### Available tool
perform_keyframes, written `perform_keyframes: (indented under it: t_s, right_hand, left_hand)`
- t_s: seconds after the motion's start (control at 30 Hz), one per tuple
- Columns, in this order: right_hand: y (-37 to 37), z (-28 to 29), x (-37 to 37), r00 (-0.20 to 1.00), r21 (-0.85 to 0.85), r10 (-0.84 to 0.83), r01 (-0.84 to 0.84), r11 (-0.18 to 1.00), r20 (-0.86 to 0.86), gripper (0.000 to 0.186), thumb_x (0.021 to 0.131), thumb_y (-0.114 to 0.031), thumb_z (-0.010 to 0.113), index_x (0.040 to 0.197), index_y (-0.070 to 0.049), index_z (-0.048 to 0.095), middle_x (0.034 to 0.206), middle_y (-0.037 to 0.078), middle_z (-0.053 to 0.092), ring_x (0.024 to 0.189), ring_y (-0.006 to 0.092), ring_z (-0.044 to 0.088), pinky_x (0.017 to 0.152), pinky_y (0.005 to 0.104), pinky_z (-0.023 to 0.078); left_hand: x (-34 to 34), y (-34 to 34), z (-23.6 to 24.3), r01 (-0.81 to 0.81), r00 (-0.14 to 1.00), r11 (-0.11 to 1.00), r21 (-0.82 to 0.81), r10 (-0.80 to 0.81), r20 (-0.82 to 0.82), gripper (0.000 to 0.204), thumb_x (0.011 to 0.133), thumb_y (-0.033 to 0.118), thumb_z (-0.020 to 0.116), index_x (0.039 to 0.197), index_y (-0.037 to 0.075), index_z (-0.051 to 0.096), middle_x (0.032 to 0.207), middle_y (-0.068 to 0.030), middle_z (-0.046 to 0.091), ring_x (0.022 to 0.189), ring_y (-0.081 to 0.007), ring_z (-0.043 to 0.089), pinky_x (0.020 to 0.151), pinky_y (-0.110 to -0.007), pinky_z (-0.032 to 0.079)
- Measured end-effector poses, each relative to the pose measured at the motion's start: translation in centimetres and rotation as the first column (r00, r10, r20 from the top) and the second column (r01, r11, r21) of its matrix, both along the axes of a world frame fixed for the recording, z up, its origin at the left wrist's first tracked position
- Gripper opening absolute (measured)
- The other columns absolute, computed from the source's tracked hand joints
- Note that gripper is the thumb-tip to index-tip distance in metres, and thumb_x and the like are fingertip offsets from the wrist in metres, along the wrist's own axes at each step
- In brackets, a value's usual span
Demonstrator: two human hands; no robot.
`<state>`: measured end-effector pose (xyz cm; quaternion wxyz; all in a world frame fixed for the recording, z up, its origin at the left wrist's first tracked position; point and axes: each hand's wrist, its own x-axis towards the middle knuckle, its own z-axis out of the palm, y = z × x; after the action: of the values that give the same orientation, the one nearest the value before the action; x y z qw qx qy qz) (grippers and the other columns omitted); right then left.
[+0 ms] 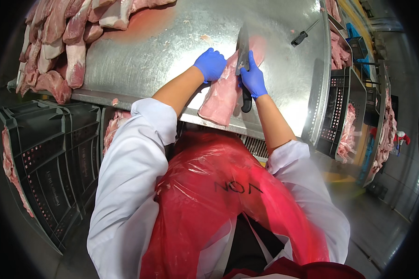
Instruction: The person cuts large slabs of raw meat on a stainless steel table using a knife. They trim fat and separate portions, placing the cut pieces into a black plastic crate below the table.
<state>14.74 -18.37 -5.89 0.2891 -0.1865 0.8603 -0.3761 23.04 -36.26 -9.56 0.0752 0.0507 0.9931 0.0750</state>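
Note:
A long, pale pink pork loin (219, 96) lies slantwise on the metal table in front of me, its near end close to the table's edge. My left hand (210, 65), in a blue glove, is closed at the loin's left side, fingers curled against the meat; their tips are hidden. My right hand (253, 80), also blue-gloved, grips a knife (243, 51) with a black handle. Its broad blade points away from me and lies over the loin's right side. The thumb rests along the blade near the handle.
Many pork loins (77, 60) are heaped at the table's far left. A black-handled sharpening steel (300, 38) lies on the metal table (139, 69), far right. Dark crates (46, 153) stand below left, and crates of meat (342, 107) line the right side.

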Motion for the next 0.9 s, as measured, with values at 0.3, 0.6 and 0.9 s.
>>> perform_keyframes:
  t_s: [0.3, 0.6, 0.9]
  right_hand:
    - [-0.8, 0.6, 0.9, 0.999, -0.053, 0.017, -0.015, 0.998, 0.036, 0.08, 0.093, -0.007, 0.049, 0.164, -0.018, 0.014, 0.085, 0.017, 0.07, 0.062, 0.0232, 0.069, 0.057, 0.0369, 0.059]
    - [0.0, -0.9, 0.4, 0.998, -0.049, -0.048, 0.049, 0.998, 0.037, 0.08, 0.093, -0.007, 0.05, 0.164, -0.016, 0.014, 0.086, 0.016, 0.07, 0.062, 0.0219, 0.069, 0.057, 0.0357, 0.059]
    - [-0.7, -1.7, 1.1, 0.999, -0.087, 0.006, -0.01, 0.996, -0.047, 0.08, 0.093, -0.012, 0.053, 0.163, -0.014, 0.016, 0.084, 0.018, 0.07, 0.062, 0.0231, 0.069, 0.058, 0.0365, 0.058]
  left_hand:
    - [0.4, -0.9, 2.3, -0.059, 0.994, 0.997, 0.045, 0.054, 0.095, 0.025, 0.087, 0.03, 0.062, 0.083, 0.009, 0.074, 0.084, -0.0092, 0.072, 0.086, -0.0336, 0.069, 0.085, -0.044, 0.046]
    - [0.0, -0.1, 0.5, -0.033, 0.999, 0.996, 0.085, 0.034, -0.013, 0.028, 0.09, 0.027, 0.057, 0.103, 0.008, 0.072, 0.1, -0.0138, 0.073, 0.097, -0.0339, 0.069, 0.091, -0.046, 0.047]
    - [1.1, -0.4, 2.5, -0.155, 0.98, 0.957, 0.245, 0.181, -0.087, 0.03, 0.088, 0.023, 0.057, 0.11, 0.005, 0.068, 0.108, -0.0192, 0.069, 0.102, -0.0384, 0.067, 0.091, -0.048, 0.05]
